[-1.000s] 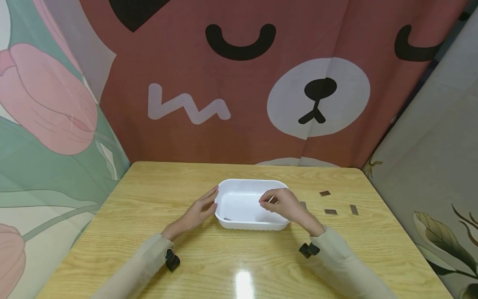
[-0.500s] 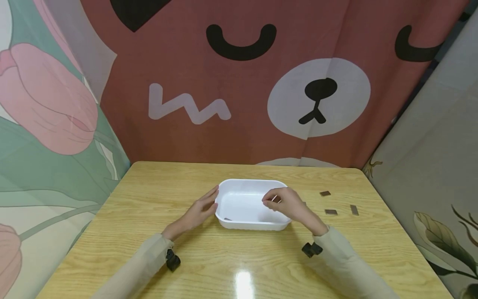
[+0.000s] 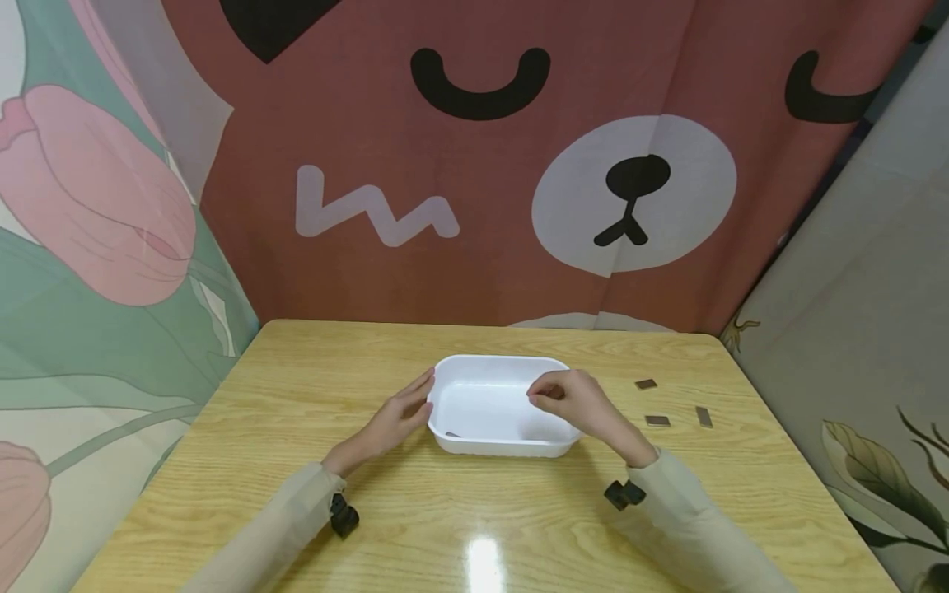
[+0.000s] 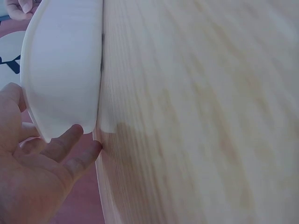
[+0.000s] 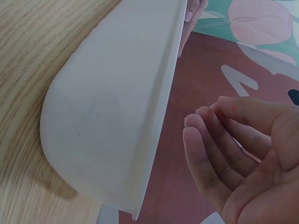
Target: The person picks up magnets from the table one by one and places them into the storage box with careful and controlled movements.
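A white rectangular tray stands at the middle of the table. Against its left end rest the extended fingers of my left hand, and the left wrist view shows fingertips along the outer wall. Above the tray's right side hovers my right hand, fingers curled and thumb meeting the fingertips. From the right wrist, the curled fingers show nothing between them. Inside the tray, by its near left corner, lies a small grey piece, mostly hidden by the rim.
Three small flat rectangular pieces lie right of the tray: a brown one farther back, a grey-brown one nearer, and an upright-turned one to the right. Patterned curtains enclose the wooden table.
My right hand has drifted slightly right over the tray, and the gap between thumb and fingers has closed from view. Its wrist now covers a grey piece beside the tray. My left hand stays put.
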Demonstrator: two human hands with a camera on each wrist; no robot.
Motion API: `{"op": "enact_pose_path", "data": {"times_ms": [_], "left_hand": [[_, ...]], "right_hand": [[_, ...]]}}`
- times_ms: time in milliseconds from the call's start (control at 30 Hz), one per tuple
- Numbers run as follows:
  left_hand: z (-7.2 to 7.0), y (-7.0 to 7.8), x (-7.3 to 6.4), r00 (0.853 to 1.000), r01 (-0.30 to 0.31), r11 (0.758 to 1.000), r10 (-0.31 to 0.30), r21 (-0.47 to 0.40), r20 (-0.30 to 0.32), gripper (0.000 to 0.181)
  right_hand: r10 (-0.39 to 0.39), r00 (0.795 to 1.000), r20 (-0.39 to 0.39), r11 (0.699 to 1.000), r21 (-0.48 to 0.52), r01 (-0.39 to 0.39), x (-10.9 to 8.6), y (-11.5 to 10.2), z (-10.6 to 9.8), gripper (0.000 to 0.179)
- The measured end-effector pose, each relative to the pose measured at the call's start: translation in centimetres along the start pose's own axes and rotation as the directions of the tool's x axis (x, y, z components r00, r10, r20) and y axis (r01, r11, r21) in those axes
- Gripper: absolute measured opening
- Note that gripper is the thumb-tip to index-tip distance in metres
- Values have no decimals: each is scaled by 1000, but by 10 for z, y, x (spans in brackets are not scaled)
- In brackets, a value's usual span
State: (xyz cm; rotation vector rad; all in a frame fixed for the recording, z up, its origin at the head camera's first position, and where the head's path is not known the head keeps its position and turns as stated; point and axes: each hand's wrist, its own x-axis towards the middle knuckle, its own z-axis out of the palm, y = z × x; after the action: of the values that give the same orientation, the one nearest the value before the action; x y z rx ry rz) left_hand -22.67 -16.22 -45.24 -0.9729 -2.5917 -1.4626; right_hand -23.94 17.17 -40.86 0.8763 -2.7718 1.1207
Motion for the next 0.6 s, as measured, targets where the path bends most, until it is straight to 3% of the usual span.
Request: {"op": "enact_pose_path", "data": {"times_ms": [600], "left_hand": [[0,2,0,1000,20,1000,-20,12,-4,50]], "right_hand": [[25,1000,-15,999,-26,-25,-4,4,-4,9]]}}
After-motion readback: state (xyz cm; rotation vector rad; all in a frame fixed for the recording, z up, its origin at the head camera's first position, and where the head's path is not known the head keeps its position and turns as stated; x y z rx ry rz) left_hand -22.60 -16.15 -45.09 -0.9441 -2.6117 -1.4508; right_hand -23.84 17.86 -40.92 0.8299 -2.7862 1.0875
